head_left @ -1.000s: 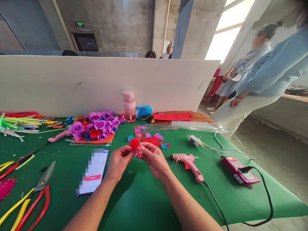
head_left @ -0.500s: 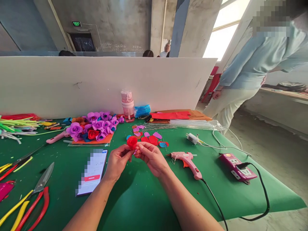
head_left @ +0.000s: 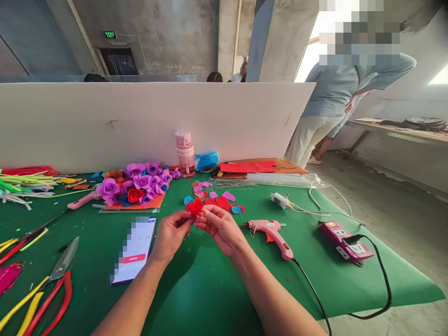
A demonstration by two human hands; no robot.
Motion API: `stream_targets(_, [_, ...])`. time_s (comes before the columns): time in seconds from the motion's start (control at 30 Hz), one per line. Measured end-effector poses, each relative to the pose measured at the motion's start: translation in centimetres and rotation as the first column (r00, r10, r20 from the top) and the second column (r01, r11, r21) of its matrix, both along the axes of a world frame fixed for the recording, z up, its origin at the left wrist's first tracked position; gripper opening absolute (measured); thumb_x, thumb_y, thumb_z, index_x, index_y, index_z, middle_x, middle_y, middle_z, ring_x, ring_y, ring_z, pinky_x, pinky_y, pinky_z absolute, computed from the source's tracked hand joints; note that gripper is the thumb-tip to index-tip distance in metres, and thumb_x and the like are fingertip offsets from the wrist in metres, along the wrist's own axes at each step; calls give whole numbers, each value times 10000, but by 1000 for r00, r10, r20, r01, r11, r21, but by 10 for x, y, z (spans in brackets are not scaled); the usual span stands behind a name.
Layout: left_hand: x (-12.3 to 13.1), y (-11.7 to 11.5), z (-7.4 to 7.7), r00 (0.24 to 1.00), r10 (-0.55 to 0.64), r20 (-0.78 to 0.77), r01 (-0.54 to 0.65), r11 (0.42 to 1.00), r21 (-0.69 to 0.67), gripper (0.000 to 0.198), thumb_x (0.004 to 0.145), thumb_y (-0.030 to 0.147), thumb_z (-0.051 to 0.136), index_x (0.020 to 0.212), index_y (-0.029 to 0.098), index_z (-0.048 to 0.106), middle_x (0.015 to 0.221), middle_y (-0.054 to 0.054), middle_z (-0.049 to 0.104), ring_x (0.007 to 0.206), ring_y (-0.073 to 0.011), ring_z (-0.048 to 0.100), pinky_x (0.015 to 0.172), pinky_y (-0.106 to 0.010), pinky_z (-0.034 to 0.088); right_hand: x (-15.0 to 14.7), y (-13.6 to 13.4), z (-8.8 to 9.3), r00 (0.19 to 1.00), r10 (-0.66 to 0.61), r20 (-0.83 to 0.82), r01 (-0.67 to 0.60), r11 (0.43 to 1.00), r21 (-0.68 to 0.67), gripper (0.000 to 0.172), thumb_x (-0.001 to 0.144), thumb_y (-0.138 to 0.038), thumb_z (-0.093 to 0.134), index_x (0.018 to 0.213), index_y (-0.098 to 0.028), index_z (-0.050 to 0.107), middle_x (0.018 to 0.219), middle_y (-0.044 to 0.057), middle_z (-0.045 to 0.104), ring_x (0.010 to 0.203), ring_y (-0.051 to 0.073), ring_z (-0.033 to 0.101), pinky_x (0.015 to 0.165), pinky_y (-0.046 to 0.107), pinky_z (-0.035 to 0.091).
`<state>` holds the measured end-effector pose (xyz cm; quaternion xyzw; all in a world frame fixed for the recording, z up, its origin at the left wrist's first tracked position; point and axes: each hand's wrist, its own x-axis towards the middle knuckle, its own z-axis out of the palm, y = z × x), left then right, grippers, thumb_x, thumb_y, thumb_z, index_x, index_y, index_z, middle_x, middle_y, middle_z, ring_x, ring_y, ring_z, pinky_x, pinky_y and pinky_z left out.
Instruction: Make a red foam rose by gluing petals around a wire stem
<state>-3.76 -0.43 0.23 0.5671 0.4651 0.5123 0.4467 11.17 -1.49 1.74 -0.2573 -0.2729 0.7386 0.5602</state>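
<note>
A small red paper flower (head_left: 194, 207) is held up over the green table between both hands. My left hand (head_left: 171, 233) is closed, its thumb and fingers pinching the flower's left side and base. My right hand (head_left: 221, 229) is closed too, thumb and forefinger gripping the right edge of the petals. The stem end is mostly hidden by my fingers. Just behind lie loose red petals (head_left: 222, 202), with purple petals (head_left: 229, 196) and blue ones among them. To the right of my right hand rests a pink glue gun (head_left: 271, 229), its nozzle pointing left.
Finished paper flowers (head_left: 142, 183) lie at back left, near a pink bottle (head_left: 185, 155). A phone (head_left: 135, 256) is left of my arm, large scissors (head_left: 59, 270) farther left. A power strip (head_left: 345, 242) with cables sits right. A white board (head_left: 150, 123) stands behind; people stand beyond the table.
The fingers have shifted slightly on the red flower, whose petals now look more spread and tilted. The person at the right has moved back and left, and another person shows behind.
</note>
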Motion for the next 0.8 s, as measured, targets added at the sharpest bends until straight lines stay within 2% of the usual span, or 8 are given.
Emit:
stream_targets(0.23, [-1, 1, 0, 997, 25, -77, -15, 992, 123, 109, 705, 283, 705, 722, 176, 693, 574, 32, 583, 474, -88, 483, 460, -194, 402, 4, 2, 0, 999, 4, -32, -4, 1000, -9, 282, 631, -326, 829, 776, -154, 661, 702, -9, 653, 606, 78, 612, 648, 210, 512])
stream_targets(0.37, [-9, 3, 0, 981, 49, -186, 7, 957, 289, 122, 771, 300, 665, 771, 187, 710, 682, 5, 647, 602, -122, 581, 598, -220, 480, 8, 5, -1, 995, -62, 77, 60, 998, 28, 316, 663, -409, 787, 830, -154, 703, 727, -1, 646, 598, 79, 587, 639, 215, 500])
stream_targets(0.5, [-16, 4, 1, 945, 49, -323, 95, 906, 413, 149, 824, 290, 615, 829, 196, 730, 806, -29, 701, 747, -154, 634, 702, -237, 494, 7, 3, -1, 985, -13, 173, 0, 997, 80, 419, 733, -533, 680, 868, -139, 724, 787, 52, 676, 663, 109, 590, 665, 237, 487])
stream_targets(0.67, [-17, 5, 4, 940, 35, -339, 136, 874, 467, 162, 842, 254, 597, 922, 205, 729, 881, -46, 717, 787, -155, 650, 716, -237, 505, 4, 1, 1, 984, 19, 176, -36, 995, 96, 487, 745, -608, 627, 826, -137, 720, 714, 50, 665, 645, 121, 587, 685, 264, 487])
stream_targets(0.8, [-16, 7, 1, 942, 50, -332, 123, 868, 482, 145, 836, 212, 604, 912, 207, 727, 859, -40, 713, 778, -147, 656, 698, -223, 510, 5, -1, 1, 981, 14, 193, -42, 989, 143, 393, 749, -534, 671, 824, -149, 694, 680, 21, 641, 603, 104, 572, 649, 246, 473])
